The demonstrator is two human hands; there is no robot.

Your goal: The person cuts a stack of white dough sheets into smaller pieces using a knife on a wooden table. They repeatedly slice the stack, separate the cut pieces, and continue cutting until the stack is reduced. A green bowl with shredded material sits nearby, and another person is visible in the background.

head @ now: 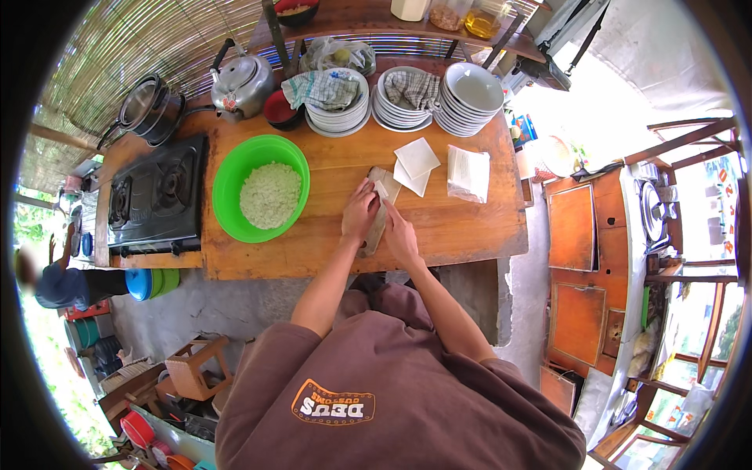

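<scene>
On the wooden table, my left hand [359, 210] rests at a narrow wooden board [376, 226], its fingers at a small white piece [380, 189] near the board's far end. My right hand [401, 232] is at the board's right edge, fingers bent and forefinger pointing at the white piece; whether it holds a tool is too small to tell. Right of the board lie two white square sheets [418, 160], overlapping, and a clear plastic packet of white sheets [468, 174]. To the left stands a green plastic basin [220, 202] with a white crumbly food [270, 195] in it.
A black gas stove [155, 194] and stacked pots [144, 108] stand left, with an aluminium kettle [242, 82] behind. Stacks of white plates and bowls [470, 100], some under cloths [411, 89], line the back. Another person [61, 285] is at the far left.
</scene>
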